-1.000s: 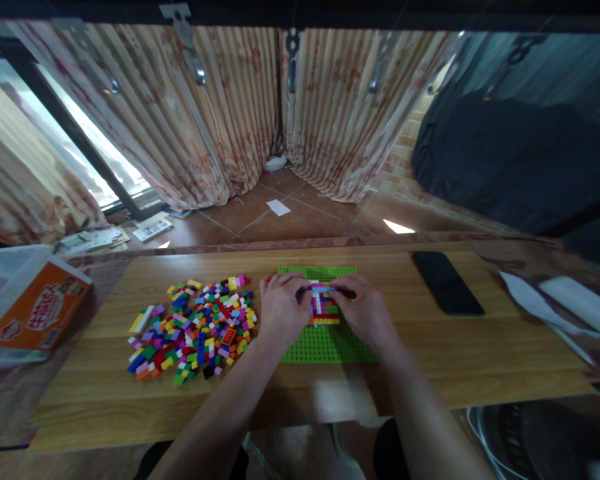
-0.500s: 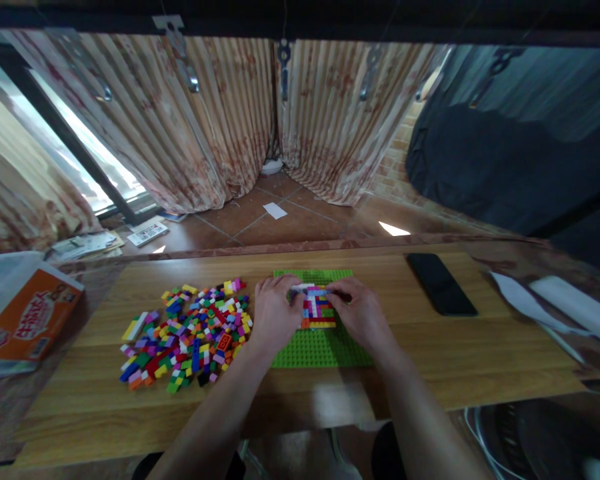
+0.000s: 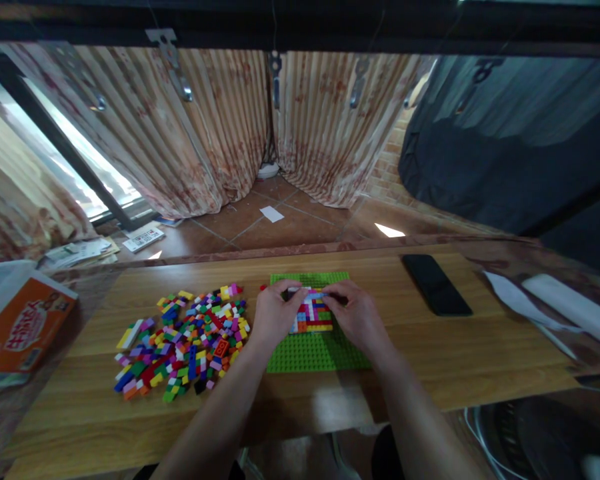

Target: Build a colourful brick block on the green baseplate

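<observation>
A green studded baseplate [image 3: 300,357] lies on the wooden table, with a flat patch of multicoloured toy bricks [image 3: 313,319] built near its far half. At the patch's far left side is my left hand [image 3: 276,313], thumb and fingers closed together; whatever is between them is hidden. My right hand [image 3: 355,312] pinches at the far right side, its fingertips on a light blue toy brick [image 3: 316,295] along the patch's far edge. Both hands cover parts of the patch. Left of the baseplate spreads a loose pile of toy bricks [image 3: 193,340] in many colours.
A black phone [image 3: 436,285] lies on the table's right part. Beyond the right end are white papers [image 3: 523,300]. An orange-labelled plastic box [image 3: 25,327] stands at the left end. Metal hooks [image 3: 276,80] hang from the dark bar overhead.
The view has tilted up and turned slightly right. My left thumb has moved inward over the patch's far edge, uncovering more bricks at its left side. My right hand stays pinched at the far right.
</observation>
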### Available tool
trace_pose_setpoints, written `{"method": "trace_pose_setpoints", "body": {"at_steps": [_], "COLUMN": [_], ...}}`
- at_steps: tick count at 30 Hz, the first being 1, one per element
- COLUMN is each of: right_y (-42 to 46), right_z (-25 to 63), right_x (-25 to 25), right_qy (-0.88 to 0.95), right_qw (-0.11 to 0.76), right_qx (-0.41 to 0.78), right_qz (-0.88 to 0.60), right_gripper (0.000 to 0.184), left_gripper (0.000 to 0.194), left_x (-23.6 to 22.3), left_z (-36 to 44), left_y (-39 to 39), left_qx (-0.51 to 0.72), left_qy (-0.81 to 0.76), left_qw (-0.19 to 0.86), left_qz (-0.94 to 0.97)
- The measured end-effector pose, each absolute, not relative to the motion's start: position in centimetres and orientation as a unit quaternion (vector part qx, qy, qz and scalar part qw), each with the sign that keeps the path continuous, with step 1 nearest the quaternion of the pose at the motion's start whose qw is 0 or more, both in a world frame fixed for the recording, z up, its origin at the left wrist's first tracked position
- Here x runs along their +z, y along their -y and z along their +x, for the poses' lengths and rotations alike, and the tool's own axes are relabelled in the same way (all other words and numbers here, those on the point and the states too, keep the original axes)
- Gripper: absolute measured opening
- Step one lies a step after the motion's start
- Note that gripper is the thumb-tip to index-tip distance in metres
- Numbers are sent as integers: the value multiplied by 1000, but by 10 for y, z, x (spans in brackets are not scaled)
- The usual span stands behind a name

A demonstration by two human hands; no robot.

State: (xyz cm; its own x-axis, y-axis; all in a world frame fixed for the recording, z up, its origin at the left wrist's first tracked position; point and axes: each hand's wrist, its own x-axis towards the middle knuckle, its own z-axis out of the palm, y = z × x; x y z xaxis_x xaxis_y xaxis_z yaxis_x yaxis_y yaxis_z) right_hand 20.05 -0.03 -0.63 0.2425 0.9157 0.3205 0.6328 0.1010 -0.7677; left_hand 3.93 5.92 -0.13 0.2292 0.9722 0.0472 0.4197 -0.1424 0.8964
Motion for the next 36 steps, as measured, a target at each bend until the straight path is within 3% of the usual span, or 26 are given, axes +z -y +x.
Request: {"method": "trace_pose_setpoints", "body": {"at_steps": [22,36], "right_y": [-8,-7], "right_z": [203,202], "right_x": [-20,-15], "right_qy": [435,437], "right_qw": [542,531], "right_qx": [348,363], "right_qz": [-629,-629], "right_gripper": [22,23], "left_gripper": [22,19], "left_x": [-9,-10], "left_z": [43,42], "left_y": [-64,-65], "left_qx": [355,351], "left_qy": [-526,-518], "left_qw": [439,443], "left_qz": [636,642]}}
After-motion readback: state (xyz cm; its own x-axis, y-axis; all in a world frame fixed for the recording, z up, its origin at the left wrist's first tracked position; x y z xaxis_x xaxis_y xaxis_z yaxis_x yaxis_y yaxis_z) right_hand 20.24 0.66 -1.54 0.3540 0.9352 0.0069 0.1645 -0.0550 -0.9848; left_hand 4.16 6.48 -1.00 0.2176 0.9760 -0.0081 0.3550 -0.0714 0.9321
